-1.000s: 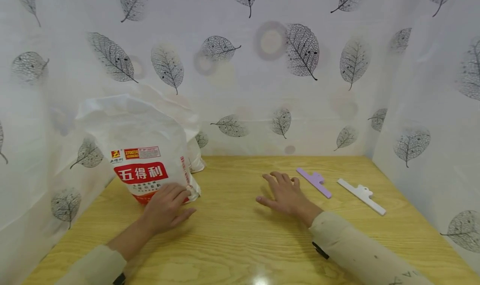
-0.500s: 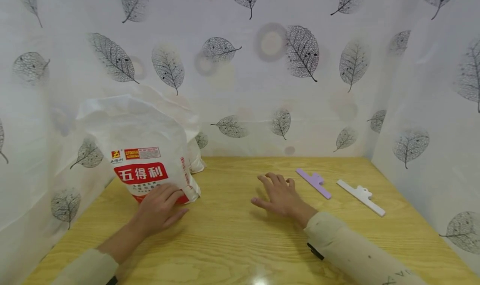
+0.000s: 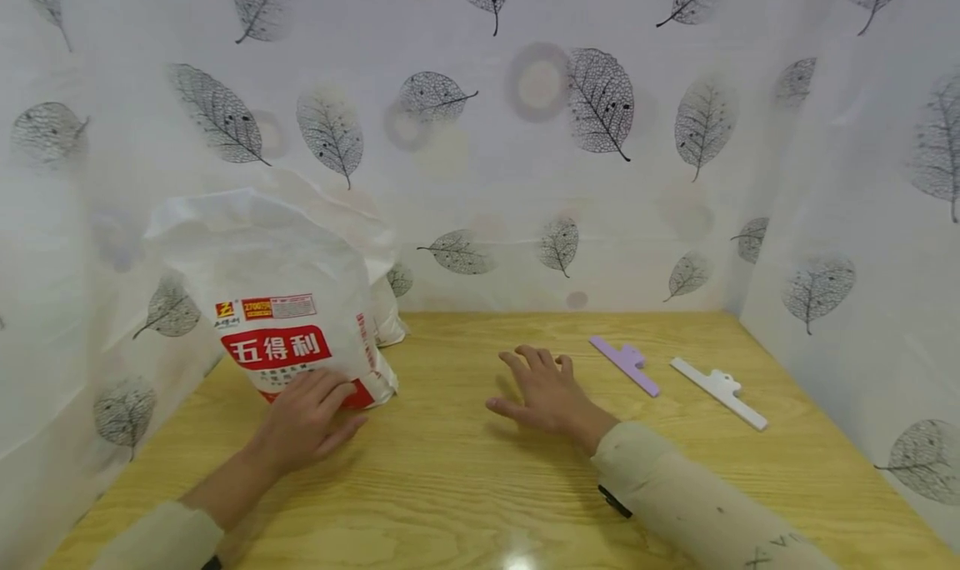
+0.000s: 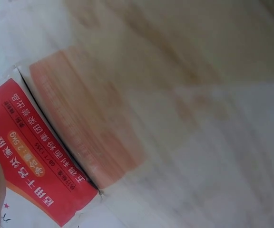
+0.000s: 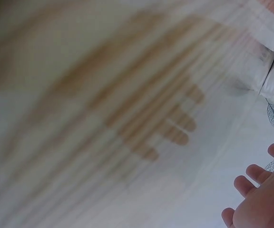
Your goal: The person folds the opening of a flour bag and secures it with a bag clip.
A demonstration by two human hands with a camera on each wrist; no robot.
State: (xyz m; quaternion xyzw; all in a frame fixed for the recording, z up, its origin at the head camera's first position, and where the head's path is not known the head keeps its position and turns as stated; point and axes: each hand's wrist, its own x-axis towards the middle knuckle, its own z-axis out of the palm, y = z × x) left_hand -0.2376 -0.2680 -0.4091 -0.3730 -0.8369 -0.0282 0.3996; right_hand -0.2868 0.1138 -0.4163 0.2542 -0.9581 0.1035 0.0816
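Flour bag [image 3: 281, 303], white with a red label band, stands upright on the wooden desk [image 3: 465, 478] at about 9 o'clock from the desk's middle, close against the leaf-printed curtain [image 3: 525, 137] on that side. A second white bag [image 3: 386, 303] sits just behind it, toward 11 o'clock, mostly hidden.

Left hand [image 3: 303, 420] lies with straight, relaxed fingers against the lower front of the flour bag, fingertips touching the red band near the bag's bottom corner; palm low over the desk. It grips nothing. The left wrist view shows the red label [image 4: 37, 156] close up, with the bag's seam edge and blurred wood grain beyond.

Right hand [image 3: 543, 391] rests flat on the desk near the centre, fingers spread and straight, thumb out toward 9 o'clock; it holds nothing. The right wrist view (heavily blurred) shows fingertips [image 5: 253, 183] extended and the hand's shadow on the desk.

Purple clip [image 3: 625, 364] lies at roughly 2 o'clock from the right hand, near but apart from the fingertips. White clip [image 3: 720, 392] lies further out at 3 o'clock, well apart from the hand, set roughly parallel to the purple one.

Both sleeves are pale beige [image 3: 675, 503].
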